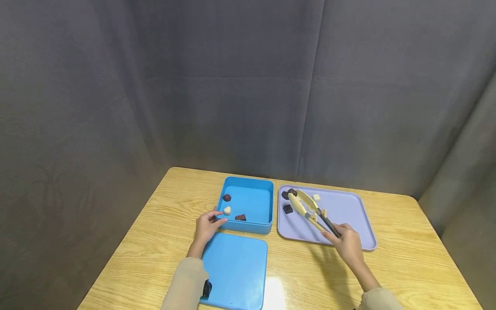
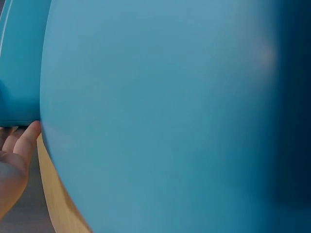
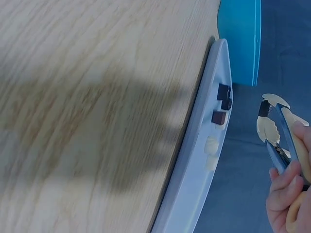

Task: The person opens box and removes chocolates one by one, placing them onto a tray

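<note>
My right hand [image 1: 348, 244] grips a pair of tongs [image 1: 298, 206] with dark arms and cream scalloped heads. In the right wrist view a dark chocolate piece [image 3: 264, 108] sits between the tong heads, held above the lilac tray [image 1: 348, 219]. Other dark chocolates [image 1: 288, 209] and pale pieces [image 1: 316, 197] lie on that tray. My left hand [image 1: 206, 224] holds the near left corner of the blue box [image 1: 252, 227]. Inside the box are a round dark chocolate [image 1: 227, 197], a white piece [image 1: 227, 211] and a reddish-brown piece [image 1: 240, 217].
A flat blue lid [image 1: 236, 267] lies in front of the box and fills most of the left wrist view. Something small and black [image 1: 207, 288] shows beside my left sleeve. Grey curtains [image 1: 232, 107] stand behind the wooden table [image 1: 155, 241].
</note>
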The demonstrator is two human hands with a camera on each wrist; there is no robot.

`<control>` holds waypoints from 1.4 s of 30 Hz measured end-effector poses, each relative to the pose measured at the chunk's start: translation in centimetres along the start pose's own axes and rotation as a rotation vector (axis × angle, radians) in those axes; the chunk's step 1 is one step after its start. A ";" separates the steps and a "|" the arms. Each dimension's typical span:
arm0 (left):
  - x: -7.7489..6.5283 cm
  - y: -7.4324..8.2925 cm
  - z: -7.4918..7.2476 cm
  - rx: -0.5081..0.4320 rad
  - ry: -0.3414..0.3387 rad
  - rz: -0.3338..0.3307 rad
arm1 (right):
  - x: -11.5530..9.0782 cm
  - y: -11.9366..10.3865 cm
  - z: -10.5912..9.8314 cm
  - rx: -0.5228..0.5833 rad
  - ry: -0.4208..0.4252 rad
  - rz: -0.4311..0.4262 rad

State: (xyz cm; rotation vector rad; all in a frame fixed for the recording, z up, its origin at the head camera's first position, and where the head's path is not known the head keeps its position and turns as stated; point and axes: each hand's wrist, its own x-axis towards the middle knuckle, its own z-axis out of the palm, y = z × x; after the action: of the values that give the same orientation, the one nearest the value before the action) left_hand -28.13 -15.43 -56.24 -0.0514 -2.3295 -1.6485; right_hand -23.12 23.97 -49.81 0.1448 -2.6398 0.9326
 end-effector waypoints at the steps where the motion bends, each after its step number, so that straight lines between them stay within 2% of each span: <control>1: 0.0 0.1 0.0 0.007 -0.007 -0.013 | -0.1 0.2 -0.1 -0.004 0.001 0.004; 2: 0.0 0.3 0.0 0.015 -0.019 -0.057 | -0.2 0.3 -0.3 -0.009 0.007 0.004; 3: 0.0 0.4 0.0 0.018 -0.022 -0.069 | -0.3 0.5 -0.4 -0.016 0.007 0.007; 11: 0.2 0.1 0.1 0.002 -0.016 -0.078 | -1.2 2.4 -1.6 -0.046 -0.002 0.038; 18: 0.2 0.2 0.0 0.005 -0.018 -0.071 | -1.8 3.5 -2.2 -0.105 0.046 0.051; 28: 0.2 0.1 0.0 0.006 -0.018 -0.051 | -2.5 4.7 -2.7 -0.145 0.000 0.146; 33: 0.2 0.2 0.1 0.009 -0.018 -0.052 | -2.7 4.9 -3.1 -0.148 0.000 0.141; 37: 0.2 0.2 0.1 0.010 -0.018 -0.048 | -2.8 5.4 -3.0 -0.143 0.042 0.105; 42: 0.1 0.0 0.1 0.014 -0.015 -0.038 | -2.8 5.8 -2.8 -0.160 0.038 0.114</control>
State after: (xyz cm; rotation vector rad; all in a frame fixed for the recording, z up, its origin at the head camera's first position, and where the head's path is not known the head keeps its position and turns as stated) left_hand -28.27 -15.30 -56.21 -0.0166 -2.3673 -1.6552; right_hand -20.88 30.26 -52.18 -0.0627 -2.6966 0.7469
